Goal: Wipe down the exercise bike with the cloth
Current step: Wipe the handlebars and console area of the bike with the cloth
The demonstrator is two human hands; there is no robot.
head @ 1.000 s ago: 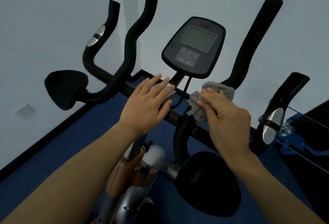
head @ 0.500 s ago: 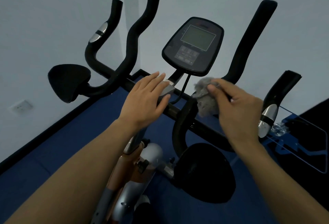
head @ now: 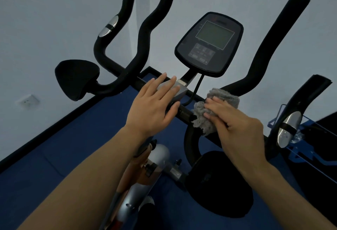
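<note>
Pressing the grey cloth onto the black crossbar of the exercise bike, your right hand lies flat over the fabric, palm down. Its fingers are extended and held close together, laid on top of the cloth rather than pinching it; the thumb is hidden from this angle, so you cannot tell whether it curls under the bar. The cloth is bunched, one lobe showing above your fingertips and a ragged edge hanging to the left of them, just right of the cable that drops from the console.

Your left hand rests open on the grey bracket at the base of the console stem. The fingers are straight and slightly spread, tips on the bracket's top face, thumb lying along the near side by the crossbar. It grips nothing.

The two hands sit near each other on the bar, apart, with the cable between them. Console screen is dark, tilted toward you above both hands. Black elbow pads lie at left and lower right. Chrome pulse sensors show on the left grip and the right grip. Blue floor below; pale wall behind.
</note>
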